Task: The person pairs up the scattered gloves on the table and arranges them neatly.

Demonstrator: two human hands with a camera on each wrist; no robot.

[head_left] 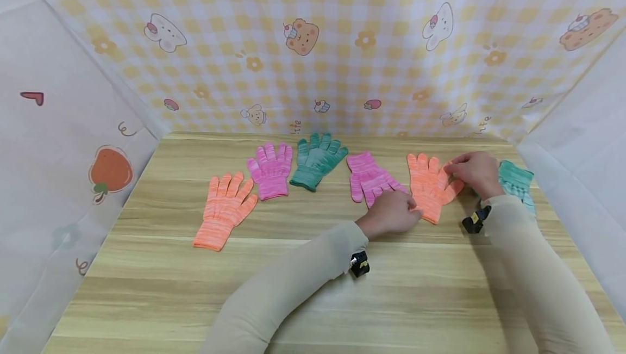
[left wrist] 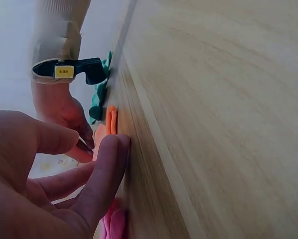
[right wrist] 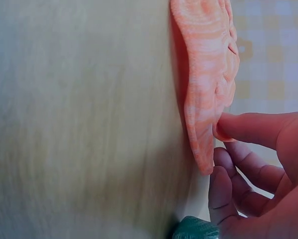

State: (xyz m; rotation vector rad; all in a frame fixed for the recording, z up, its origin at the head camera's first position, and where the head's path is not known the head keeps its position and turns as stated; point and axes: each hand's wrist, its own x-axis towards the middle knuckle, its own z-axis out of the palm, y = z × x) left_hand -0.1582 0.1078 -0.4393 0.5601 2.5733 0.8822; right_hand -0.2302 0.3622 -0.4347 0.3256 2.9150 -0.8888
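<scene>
Two hands work on the right orange glove [head_left: 429, 182], which lies flat on the wooden table [head_left: 313, 289]. My left hand [head_left: 397, 212] rests at its cuff, with fairly straight fingers [left wrist: 105, 169] pressing down on the table beside the orange glove [left wrist: 110, 119]. My right hand [head_left: 470, 172] sits at the glove's outer edge. In the right wrist view my right hand [right wrist: 223, 144] pinches the edge of the orange glove [right wrist: 209, 64] between thumb and curled fingers. A pink glove [head_left: 368, 177] lies just left of my left hand, partly under it.
More gloves lie in a row: an orange one [head_left: 222, 210], a pink one [head_left: 270, 170] and a green one [head_left: 317, 161] to the left, another green one [head_left: 515, 182] behind my right wrist. Patterned cloth walls [head_left: 313, 44] close in the table's back and sides.
</scene>
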